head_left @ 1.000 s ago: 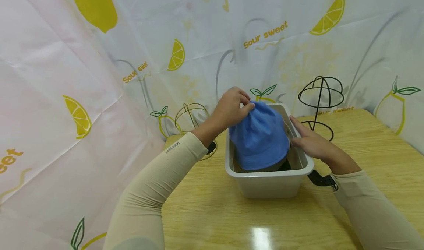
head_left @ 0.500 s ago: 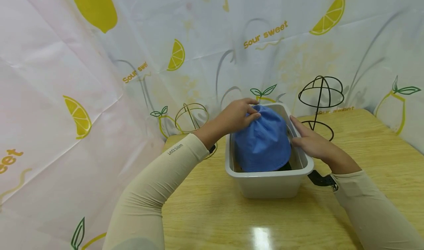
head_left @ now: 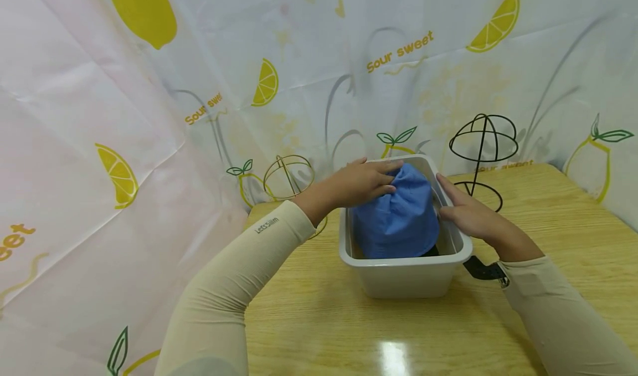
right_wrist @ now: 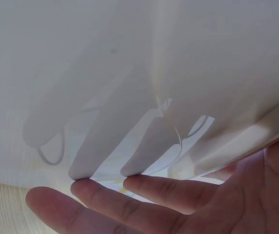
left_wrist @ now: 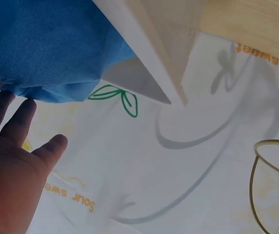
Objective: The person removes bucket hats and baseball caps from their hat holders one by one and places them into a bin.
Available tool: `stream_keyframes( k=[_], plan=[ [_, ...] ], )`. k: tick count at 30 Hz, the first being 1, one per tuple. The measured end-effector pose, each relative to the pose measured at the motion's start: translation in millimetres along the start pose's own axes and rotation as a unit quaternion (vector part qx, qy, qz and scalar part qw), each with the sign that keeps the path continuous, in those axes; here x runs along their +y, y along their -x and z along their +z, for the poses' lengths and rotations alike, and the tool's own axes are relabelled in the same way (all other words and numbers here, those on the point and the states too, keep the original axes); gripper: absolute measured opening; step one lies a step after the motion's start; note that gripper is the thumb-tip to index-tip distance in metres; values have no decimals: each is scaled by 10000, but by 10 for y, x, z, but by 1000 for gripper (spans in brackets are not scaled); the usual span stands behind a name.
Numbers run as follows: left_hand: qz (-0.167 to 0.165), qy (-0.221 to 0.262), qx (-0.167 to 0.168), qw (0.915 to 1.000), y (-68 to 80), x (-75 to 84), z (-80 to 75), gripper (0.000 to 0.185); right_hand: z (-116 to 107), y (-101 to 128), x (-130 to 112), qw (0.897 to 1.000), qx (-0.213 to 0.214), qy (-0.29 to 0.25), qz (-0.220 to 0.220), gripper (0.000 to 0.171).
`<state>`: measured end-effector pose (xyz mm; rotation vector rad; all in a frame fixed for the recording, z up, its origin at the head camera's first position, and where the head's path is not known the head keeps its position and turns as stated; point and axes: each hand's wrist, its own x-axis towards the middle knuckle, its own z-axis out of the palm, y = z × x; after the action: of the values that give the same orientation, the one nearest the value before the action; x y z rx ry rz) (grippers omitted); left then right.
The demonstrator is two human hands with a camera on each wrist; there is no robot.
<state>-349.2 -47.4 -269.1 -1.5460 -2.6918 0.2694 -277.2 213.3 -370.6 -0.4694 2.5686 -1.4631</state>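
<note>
A blue fabric hat (head_left: 399, 221) with a brim lies crown up inside a white plastic bin (head_left: 406, 279), its crown crumpled at the top. My left hand (head_left: 361, 182) rests on the top left of the crown. In the left wrist view its fingers (left_wrist: 20, 122) are spread and loosely extended, their tips touching the cloth. My right hand (head_left: 471, 212) holds the bin's right wall, thumb over the rim. In the right wrist view its other fingers (right_wrist: 144, 204) lie against the bin's outer side. Something dark (head_left: 432, 251) shows under the hat's brim; the rest of it is hidden.
A black wire hat stand (head_left: 480, 160) is behind the bin on the right. A gold wire stand (head_left: 289, 171) stands on the left, partly behind my left forearm. The wooden table (head_left: 299, 320) meets a lemon-print curtain (head_left: 299, 44) at the back and left.
The hat has sunk lower into the bin. My left hand has gone from pinching its crown to resting on it, moving down and slightly right. My right hand stays in place.
</note>
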Motion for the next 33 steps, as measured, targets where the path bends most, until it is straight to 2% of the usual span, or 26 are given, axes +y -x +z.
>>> stream_keyframes(
  k=[6, 10, 15, 19, 26, 33],
  plan=[
    [-129, 433, -562, 9974, -17, 8, 58, 74, -3, 4, 6, 10000, -26, -65, -16, 88],
    [-228, 515, -848, 9948, -30, 17, 115, 87, -1, 4, 17, 10000, -27, -38, -13, 88],
    [-226, 426, -861, 9951, -49, 66, 167, 100, 1, 7, 27, 10000, -26, -47, -43, 88],
    [-253, 438, -1053, 9932, -74, 116, 188, 110, 0, 10, 21, 10000, -52, -79, -27, 88],
    [-297, 85, -1309, 9909, -138, 166, 205, 111, -14, 3, 15, 10000, -60, -16, -40, 88],
    [-384, 81, -1482, 9882, -199, 171, 213, 113, -6, -3, -2, 10000, -1, -8, -62, 89]
  ],
)
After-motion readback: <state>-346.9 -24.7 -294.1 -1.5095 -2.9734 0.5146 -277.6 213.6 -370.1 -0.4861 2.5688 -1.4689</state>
